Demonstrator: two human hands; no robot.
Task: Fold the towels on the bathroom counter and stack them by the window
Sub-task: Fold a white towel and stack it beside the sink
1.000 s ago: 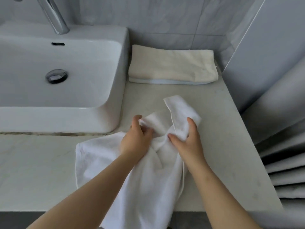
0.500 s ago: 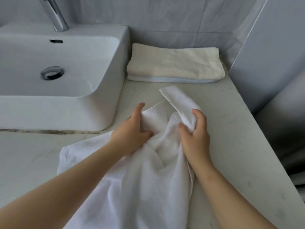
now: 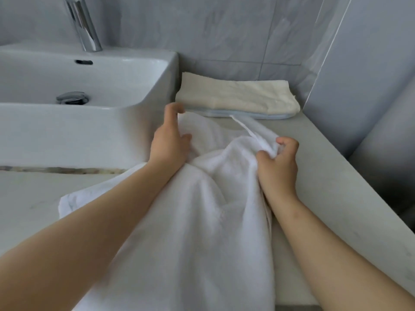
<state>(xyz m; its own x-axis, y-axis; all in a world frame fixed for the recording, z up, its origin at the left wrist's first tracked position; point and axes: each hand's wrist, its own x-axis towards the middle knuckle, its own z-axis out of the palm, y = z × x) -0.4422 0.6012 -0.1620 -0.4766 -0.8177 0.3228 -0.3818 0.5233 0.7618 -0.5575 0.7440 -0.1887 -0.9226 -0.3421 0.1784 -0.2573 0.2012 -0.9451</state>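
One white towel (image 3: 202,221) (crumpled, unfolded), gripped by left hand (image 3: 168,144), right hand (image 3: 277,167)

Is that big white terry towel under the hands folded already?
Not folded. The white terry towel lies bunched and creased across the pale stone counter, gripped by the left hand and the right hand.

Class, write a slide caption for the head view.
Left hand and right hand grip a crumpled white towel on the counter, folded cream towel behind, beside the sink.
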